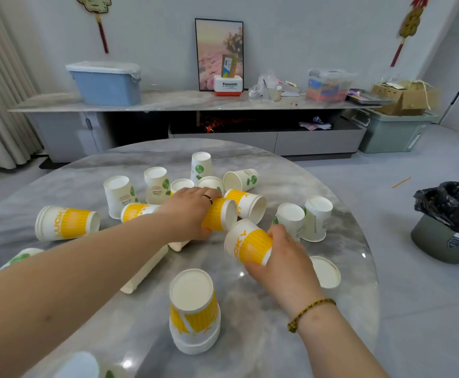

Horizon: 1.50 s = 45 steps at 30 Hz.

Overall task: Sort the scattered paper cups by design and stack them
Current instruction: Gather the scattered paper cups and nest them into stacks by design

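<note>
While a yellow striped cup (251, 242) lies tilted in the right hand (283, 257), fingers curled around it above the round marble table (332, 309), the left hand (193, 211) closes over another yellow cup (220, 215) among scattered green-leaf cups (156, 184).

The tabletop (291, 309) is looking like grey veined marble, polished smooth and throwing back bright glints of light. The cups are showing as matt paper: the yellow cups (67, 222) are carrying a printed ribbed pattern, the green-leaf cups (156, 184) are staying plain white and smooth. A bin (441, 241) is appearing as dull grey-green plastic, lined with a crinkled, glossy black bag (452, 203). The floor (427, 309) is shining like glazed tile. On the right wrist a bracelet (309, 312) is looking like braided multicoloured cord.
</note>
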Motion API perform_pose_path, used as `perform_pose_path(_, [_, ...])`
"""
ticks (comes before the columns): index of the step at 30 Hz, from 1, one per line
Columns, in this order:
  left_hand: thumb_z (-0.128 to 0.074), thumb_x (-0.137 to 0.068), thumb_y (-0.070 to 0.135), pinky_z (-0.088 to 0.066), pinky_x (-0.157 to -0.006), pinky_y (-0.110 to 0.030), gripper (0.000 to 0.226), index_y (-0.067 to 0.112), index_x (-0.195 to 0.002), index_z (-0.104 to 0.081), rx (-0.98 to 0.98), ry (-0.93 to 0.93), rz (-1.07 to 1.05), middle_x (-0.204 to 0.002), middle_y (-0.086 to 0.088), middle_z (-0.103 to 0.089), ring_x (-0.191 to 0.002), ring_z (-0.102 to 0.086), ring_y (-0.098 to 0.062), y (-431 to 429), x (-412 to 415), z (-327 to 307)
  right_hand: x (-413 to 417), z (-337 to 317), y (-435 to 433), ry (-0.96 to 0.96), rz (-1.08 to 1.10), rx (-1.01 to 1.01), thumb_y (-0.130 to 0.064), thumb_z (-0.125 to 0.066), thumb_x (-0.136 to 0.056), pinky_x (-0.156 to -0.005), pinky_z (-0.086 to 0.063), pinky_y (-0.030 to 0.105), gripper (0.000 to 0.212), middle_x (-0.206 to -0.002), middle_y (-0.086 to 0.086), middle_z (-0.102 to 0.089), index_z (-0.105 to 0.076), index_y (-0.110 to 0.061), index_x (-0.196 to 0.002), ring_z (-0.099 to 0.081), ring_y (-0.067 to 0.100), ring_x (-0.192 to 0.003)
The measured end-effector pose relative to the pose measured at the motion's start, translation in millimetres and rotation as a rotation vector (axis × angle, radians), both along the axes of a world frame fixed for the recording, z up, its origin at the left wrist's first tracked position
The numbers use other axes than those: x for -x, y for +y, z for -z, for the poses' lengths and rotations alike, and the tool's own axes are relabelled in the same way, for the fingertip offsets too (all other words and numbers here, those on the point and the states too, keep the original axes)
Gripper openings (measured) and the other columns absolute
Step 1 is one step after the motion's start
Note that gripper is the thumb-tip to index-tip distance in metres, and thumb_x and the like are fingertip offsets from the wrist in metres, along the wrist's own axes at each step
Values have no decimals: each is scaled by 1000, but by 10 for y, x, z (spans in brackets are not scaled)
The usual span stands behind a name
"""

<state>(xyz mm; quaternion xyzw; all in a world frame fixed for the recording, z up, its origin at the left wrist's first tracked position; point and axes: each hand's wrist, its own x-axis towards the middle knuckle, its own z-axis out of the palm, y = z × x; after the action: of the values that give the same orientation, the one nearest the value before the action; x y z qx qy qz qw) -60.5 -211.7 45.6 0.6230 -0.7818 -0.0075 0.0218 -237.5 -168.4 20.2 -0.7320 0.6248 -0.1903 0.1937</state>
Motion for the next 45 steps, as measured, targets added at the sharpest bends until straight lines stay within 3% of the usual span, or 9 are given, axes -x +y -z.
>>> perform_pose_path(5, [-69, -73, 26, -39, -80, -30, 73, 22, -132, -25, -5, 461, -192, -108, -3, -48, -94, -46, -21, 582, -297, -365, 8, -187, 314, -234, -58, 26, -26, -72, -70, -87, -39, 32, 55, -110, 4, -51, -43, -16, -117, -45, 26, -110])
perform_pose_path(13, [-76, -68, 24, -39, -82, -30, 59, 32, -109, -34, 73, 1063, -308, -92, 14, -50, -98, -49, -18, 1313, -513, -309, -12, -535, 537, -474, -70, 95, -24, -76, -55, -92, -41, 39, 61, -113, 7, -50, -39, -29, -103, -47, 30, -110])
perform_pose_path(17, [-75, -70, 18, -39, -85, -31, 56, 30, -106, -34, 62, 1203, -337, -94, 11, -51, -101, -50, -19, 1440, -484, -236, -82, -763, 640, -225, -209, 28, -24, -75, -65, -103, -34, 38, 83, -121, 8, -44, -27, -26, -132, -37, 29, -120])
perform_pose_path(22, [-77, -59, 21, -46, -77, -23, 50, 36, -90, -42, 42, 1353, -302, -95, 13, -57, -91, -56, -8, 1547, -456, -145, -437, -529, 693, -11, -297, 9, -33, -72, -67, -103, -27, 34, 84, -130, 13, -40, -22, -25, -135, -33, 31, -123])
perform_pose_path(30, [-77, -65, 10, -45, -70, -18, 51, 37, -87, -41, 41, 1389, -293, -92, 13, -56, -87, -55, -2, 1571, -402, -73, -486, 311, 897, -493, -239, -250, -14, -73, -69, -96, -34, 21, 87, -125, -6, -44, -20, -22, -137, -42, 12, -122])
perform_pose_path(36, [-74, -69, 5, -46, -66, -7, 65, 30, -110, -31, -21, 1208, -221, -94, 20, -47, -90, -51, -1, 1503, -115, -20, -428, 451, 894, -500, -253, -298, -12, -71, -71, -84, -40, 17, 67, -113, -5, -51, -36, -21, -127, -52, 14, -112])
perform_pose_path(39, [-75, -67, 6, -42, -80, -18, 66, 28, -112, -31, -101, 1071, -195, -95, 21, -46, -98, -49, -10, 1479, -39, 32, -422, 475, 896, -538, -246, -328, -9, -69, -72, -83, -40, 10, 75, -116, -9, -47, -26, -20, -133, -46, 8, -115])
perform_pose_path(42, [-76, -67, 12, -41, -89, -25, 68, 20, -120, -35, -216, 867, -188, -110, 6, -52, -107, -49, -15, 1452, -38, 90, -426, 461, 905, -544, -255, -367, -9, -68, -75, -101, -37, 25, 91, -123, -10, -41, -6, -17, -140, -40, 5, -115])
perform_pose_path(45, [-76, -67, 17, -39, -93, -25, 76, 18, -129, -32, -254, 779, -205, -126, -2, -51, -113, -48, -16, 1433, -40, 119, -419, 408, 926, -569, -282, -378, -5, -69, -73, -96, -40, 19, 90, -118, -10, -39, -8, -20, -138, -46, 3, -112])
